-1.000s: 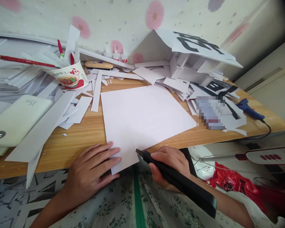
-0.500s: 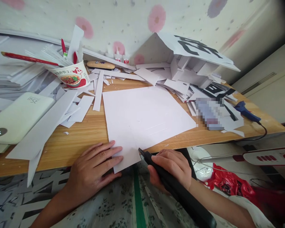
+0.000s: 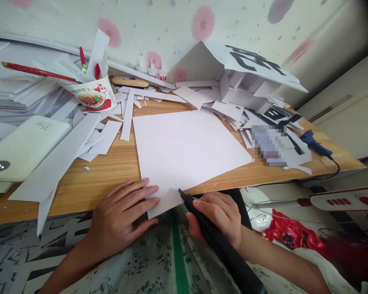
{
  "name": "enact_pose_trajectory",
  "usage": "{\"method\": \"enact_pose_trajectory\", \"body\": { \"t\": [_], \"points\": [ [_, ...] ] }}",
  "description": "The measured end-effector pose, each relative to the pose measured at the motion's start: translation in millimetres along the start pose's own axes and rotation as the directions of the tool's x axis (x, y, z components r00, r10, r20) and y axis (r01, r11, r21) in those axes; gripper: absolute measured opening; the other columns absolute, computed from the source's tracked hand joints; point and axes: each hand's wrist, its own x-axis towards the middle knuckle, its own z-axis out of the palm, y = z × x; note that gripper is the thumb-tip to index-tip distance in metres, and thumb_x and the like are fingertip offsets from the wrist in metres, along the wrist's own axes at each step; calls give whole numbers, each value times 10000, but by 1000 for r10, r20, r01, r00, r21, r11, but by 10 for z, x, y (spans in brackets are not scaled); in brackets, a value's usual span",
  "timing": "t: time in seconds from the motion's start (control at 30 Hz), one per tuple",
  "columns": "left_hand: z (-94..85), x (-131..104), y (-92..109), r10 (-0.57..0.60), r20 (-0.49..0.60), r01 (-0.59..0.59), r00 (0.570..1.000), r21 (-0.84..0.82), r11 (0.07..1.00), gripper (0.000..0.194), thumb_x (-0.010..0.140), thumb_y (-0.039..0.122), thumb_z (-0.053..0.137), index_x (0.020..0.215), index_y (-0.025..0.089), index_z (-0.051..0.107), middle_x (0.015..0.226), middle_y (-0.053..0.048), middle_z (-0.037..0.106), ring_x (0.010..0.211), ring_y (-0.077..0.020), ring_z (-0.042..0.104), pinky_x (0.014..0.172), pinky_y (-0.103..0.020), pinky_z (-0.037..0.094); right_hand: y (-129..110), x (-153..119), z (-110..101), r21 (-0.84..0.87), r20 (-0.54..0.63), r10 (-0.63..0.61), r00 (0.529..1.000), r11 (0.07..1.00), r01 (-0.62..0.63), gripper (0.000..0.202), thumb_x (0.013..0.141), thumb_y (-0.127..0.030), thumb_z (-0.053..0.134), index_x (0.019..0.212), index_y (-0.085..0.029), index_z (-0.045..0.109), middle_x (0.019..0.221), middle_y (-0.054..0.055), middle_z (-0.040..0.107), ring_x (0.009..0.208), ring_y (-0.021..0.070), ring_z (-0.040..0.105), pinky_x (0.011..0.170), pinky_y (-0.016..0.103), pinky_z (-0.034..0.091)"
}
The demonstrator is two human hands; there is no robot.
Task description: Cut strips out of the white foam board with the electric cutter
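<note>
A large white sheet [image 3: 190,143] lies on the wooden table, its near corner jutting past the front edge. My left hand [image 3: 125,212] rests on that corner with its fingers spread, thumb along the lower edge. Wrapped round a black cutting tool [image 3: 214,241], my right hand [image 3: 217,216] is at the near edge of the sheet. The tool's tip touches or hovers at the sheet's edge, just right of my left fingertips; which one I cannot tell. Faint lines mark the sheet's surface.
Left are a paper cup [image 3: 95,96] of tools, a white power bank [image 3: 27,147] and white strips [image 3: 58,155]. A white board model [image 3: 245,77] stands behind scraps at the back right. A blue glue gun [image 3: 314,143] with a cable lies at the right.
The black tool and my right hand have shifted slightly left, and the tool's tip has moved slightly up the picture. My left hand has stayed on the sheet's corner.
</note>
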Motion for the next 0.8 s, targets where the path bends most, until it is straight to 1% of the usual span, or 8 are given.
{"method": "enact_pose_trajectory", "body": {
  "t": [0.13,0.27,0.47,0.67,0.8],
  "points": [
    [32,7,22,-18,-23,18,1000,1,1000,273,818,250,701,1086,235,649,1234,-44,642,1218,-288,543,992,-456,470,-10,-38,-7,-53,36,-63,997,996,65,219,739,-109,613,944,-155,552,591,11,612,497,154,572,493,295,517],
    [51,4,25,-18,-31,18,999,12,1000,276,808,240,712,1077,239,648,1221,-39,650,1209,-282,551,965,-449,471,-40,-76,-17,-80,41,-96,995,992,99,203,749,-107,613,943,-136,562,583,12,613,531,163,604,510,300,541],
    [35,1,31,-37,-28,38,999,28,999,258,823,260,694,1077,258,648,1216,-21,654,1207,-278,556,940,-431,460,-78,-117,-19,-85,54,-80,995,993,84,214,743,-96,606,950,-132,565,587,18,616,528,162,604,494,292,537],
    [35,-8,44,-42,-26,44,999,51,998,256,834,262,680,1086,264,636,1222,-11,652,1210,-270,556,933,-437,454,-129,-115,-48,-98,50,-85,995,991,89,190,769,-110,572,952,-158,552,582,8,613,522,161,601,489,284,533],
    [37,-4,34,-29,-32,31,999,71,997,259,838,264,673,1093,264,629,1228,-11,649,1213,-267,553,924,-433,458,-160,-198,-78,-40,59,-28,998,999,30,180,747,-117,540,911,-192,547,582,-3,606,510,152,593,497,271,526]
  ]
}}
